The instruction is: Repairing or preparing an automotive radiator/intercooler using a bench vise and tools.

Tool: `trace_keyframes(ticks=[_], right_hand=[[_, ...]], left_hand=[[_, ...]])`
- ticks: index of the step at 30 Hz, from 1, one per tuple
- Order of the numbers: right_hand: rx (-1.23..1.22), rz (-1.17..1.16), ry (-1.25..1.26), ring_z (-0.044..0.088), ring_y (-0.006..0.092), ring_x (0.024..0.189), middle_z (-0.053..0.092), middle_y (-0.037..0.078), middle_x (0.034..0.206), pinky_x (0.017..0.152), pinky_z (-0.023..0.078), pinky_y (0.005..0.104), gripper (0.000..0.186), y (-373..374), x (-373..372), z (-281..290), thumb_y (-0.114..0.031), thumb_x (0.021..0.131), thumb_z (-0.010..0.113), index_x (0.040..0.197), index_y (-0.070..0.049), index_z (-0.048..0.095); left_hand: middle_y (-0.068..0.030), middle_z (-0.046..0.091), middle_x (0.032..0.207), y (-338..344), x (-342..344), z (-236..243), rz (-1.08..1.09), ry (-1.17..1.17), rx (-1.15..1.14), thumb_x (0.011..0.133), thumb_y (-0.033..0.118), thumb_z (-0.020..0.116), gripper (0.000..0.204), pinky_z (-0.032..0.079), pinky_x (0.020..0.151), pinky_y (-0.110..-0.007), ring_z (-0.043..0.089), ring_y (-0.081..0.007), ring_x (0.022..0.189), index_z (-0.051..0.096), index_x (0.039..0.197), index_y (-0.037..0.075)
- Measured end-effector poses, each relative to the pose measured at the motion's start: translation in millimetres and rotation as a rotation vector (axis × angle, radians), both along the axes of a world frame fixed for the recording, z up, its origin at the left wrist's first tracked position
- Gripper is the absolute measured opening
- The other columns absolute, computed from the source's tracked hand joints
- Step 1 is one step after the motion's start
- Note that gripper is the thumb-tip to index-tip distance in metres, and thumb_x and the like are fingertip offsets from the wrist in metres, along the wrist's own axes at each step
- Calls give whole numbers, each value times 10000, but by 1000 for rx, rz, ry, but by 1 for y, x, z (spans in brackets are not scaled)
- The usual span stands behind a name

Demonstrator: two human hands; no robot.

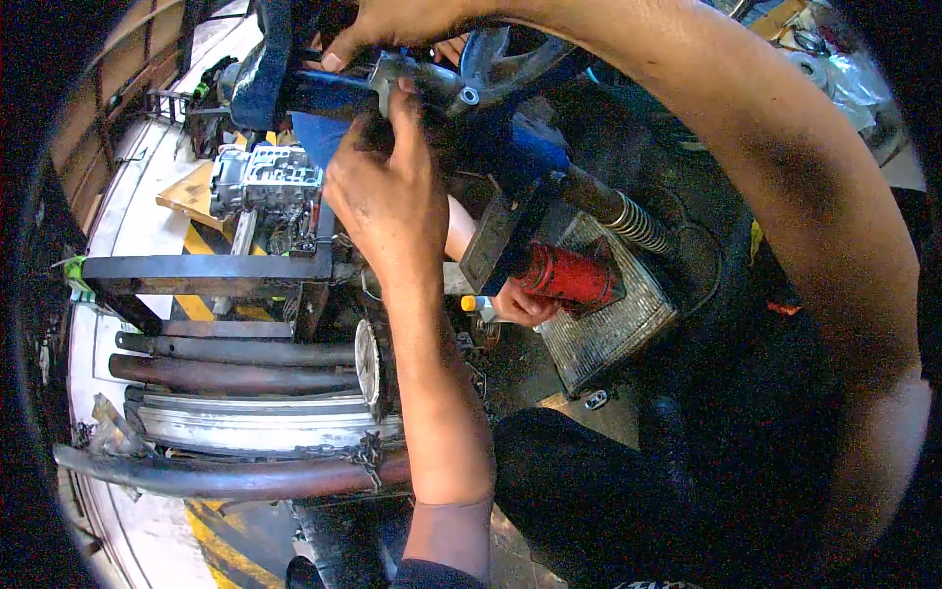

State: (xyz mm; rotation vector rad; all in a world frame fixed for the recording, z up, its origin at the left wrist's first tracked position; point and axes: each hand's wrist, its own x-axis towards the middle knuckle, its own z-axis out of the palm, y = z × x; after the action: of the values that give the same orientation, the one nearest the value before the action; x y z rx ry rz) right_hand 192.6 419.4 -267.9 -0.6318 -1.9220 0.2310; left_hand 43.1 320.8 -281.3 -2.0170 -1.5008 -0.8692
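My left hand is raised at the upper middle, thumb and fingers closed on a small grey metal block. The block sits against a blue-grey metal tube assembly with a round holed end. Over its far side comes my right hand, its thumb pressed down on a dark metal bar left of the block; the top edge cuts off part of this hand. Below, another person's hand is at a red cylindrical jack. A yellow-capped item shows beside that hand.
The jack rests on a ridged metal plate. A coil spring lies behind it. At left are a steel frame, several long pipes, a chain and a silver engine casting on the floor.
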Motion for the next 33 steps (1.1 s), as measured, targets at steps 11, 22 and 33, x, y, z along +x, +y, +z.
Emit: trace_keyframes(ticks=[11,22,33], right_hand=[[70,-92,-81,613,388,887,633,275,867,797,468,429,535,-6,-2,4,-448,835,586,811,82,659],[112,-11,-97,609,392,871,627,279,860,782,459,438,485,0,1,3,-412,862,566,833,63,658],[84,20,-35,597,391,917,631,273,896,817,453,430,473,-1,2,2,-418,859,564,881,44,664]], left_hand=[[-281,635,761,-3,3,1,9,-57,-29,878,354,613,457,461,664,-459,628,-432,734,646,832,-99],[-273,641,761,0,-1,1,13,-55,-27,883,353,606,456,472,670,-445,641,-418,749,643,836,-99],[-278,628,735,-3,2,2,18,-39,-25,880,359,606,464,465,653,-449,629,-429,721,638,823,-100]])
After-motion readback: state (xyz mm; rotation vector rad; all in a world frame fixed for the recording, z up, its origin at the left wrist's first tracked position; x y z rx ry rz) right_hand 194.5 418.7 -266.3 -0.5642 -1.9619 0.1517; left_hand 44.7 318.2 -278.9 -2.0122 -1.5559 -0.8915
